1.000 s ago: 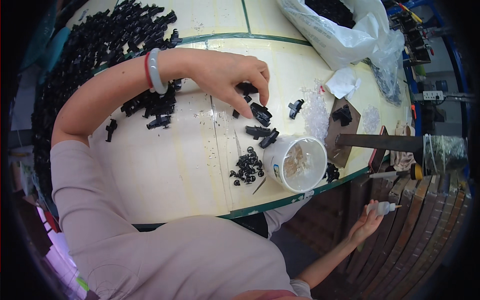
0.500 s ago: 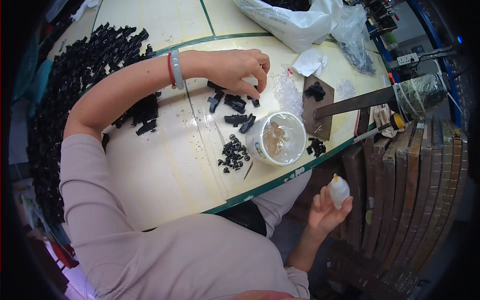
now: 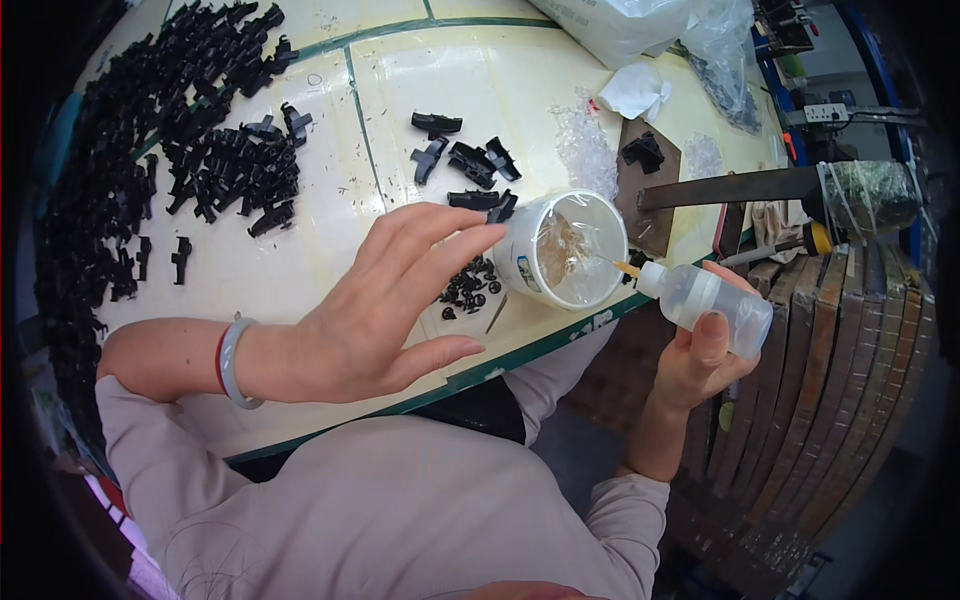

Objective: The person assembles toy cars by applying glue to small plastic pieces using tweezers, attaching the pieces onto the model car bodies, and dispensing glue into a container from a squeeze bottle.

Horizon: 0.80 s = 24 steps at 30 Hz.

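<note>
My right hand [image 3: 700, 360] grips a small clear squeeze bottle [image 3: 712, 305] at the table's front edge, its thin nozzle pointing left at the rim of a white tub [image 3: 560, 250] with clear film inside. My left hand [image 3: 385, 300] hovers open, fingers spread, fingertips close to the tub's left side. A small heap of tiny black parts [image 3: 468, 290] lies just beside the tub under my fingertips. Several larger black plastic clips [image 3: 465, 160] lie behind the tub.
A big spread of black clips [image 3: 170, 170] covers the left of the cream table [image 3: 330, 240]. Clear plastic bags [image 3: 640, 25] and a crumpled white tissue [image 3: 632, 92] sit at the back. A dark metal bar [image 3: 740, 187] with a taped end lies right.
My left hand has drawn back from the clips behind the tub and opened near the tub. My right hand has risen from below the table with the bottle to the tub's rim.
</note>
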{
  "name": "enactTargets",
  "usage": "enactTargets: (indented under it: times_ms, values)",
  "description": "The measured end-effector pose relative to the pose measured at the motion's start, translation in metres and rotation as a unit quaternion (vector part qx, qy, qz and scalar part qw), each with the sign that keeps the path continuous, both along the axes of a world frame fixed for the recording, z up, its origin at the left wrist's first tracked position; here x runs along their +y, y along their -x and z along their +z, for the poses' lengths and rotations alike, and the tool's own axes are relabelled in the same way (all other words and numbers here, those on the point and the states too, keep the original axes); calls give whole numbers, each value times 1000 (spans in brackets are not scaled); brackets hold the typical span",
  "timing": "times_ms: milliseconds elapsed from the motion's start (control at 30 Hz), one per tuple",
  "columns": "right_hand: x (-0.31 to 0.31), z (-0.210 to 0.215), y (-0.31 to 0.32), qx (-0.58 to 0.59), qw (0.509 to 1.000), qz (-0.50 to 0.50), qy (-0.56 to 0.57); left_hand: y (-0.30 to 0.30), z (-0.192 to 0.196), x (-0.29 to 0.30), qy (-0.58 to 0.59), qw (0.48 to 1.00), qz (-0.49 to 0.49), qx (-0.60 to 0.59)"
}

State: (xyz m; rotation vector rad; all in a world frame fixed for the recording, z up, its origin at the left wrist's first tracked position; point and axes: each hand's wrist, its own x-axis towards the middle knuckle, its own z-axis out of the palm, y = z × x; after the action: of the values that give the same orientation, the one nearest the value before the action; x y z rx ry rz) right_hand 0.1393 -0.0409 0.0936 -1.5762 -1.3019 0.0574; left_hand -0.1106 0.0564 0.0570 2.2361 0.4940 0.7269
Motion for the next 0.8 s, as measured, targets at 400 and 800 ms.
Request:
enactTargets:
  times_ms: [400,800]
  values:
    - [8,7,6,45,999,22,23,4,-32,1,-1,999,36,-17]
    - [15,2,9,14,998,56,34,3,-32,3,6,999,40,-7]
